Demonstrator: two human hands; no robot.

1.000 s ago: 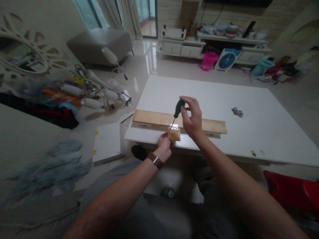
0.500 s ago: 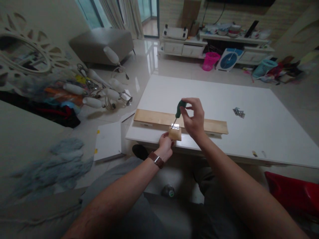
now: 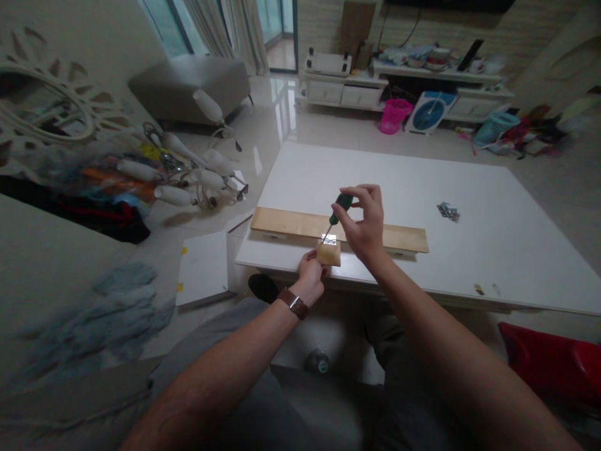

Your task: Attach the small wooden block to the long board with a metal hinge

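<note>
My right hand (image 3: 365, 219) is closed around the green handle of a screwdriver (image 3: 341, 206), its shaft slanting down to the left. The tip meets a shiny metal hinge (image 3: 329, 239) at the top of a small wooden block (image 3: 328, 254). My left hand (image 3: 312, 270), with a brown watch on the wrist, grips the block's left side from below; some of its fingers are hidden. Behind the block, a long wooden board (image 3: 291, 220) lies across the white panel (image 3: 375, 172), and the hinge overlaps its front edge.
Several metal hinges (image 3: 448, 212) lie in a pile on the panel's right part. Small bits (image 3: 479, 289) rest near its front right edge. A white box-like piece (image 3: 203, 266) is on the floor at left, and a red stool-like object (image 3: 549, 360) stands at lower right.
The screwdriver handle leans slightly more to the right, and my right fingers have shifted around it. My left hand and the block stay in place.
</note>
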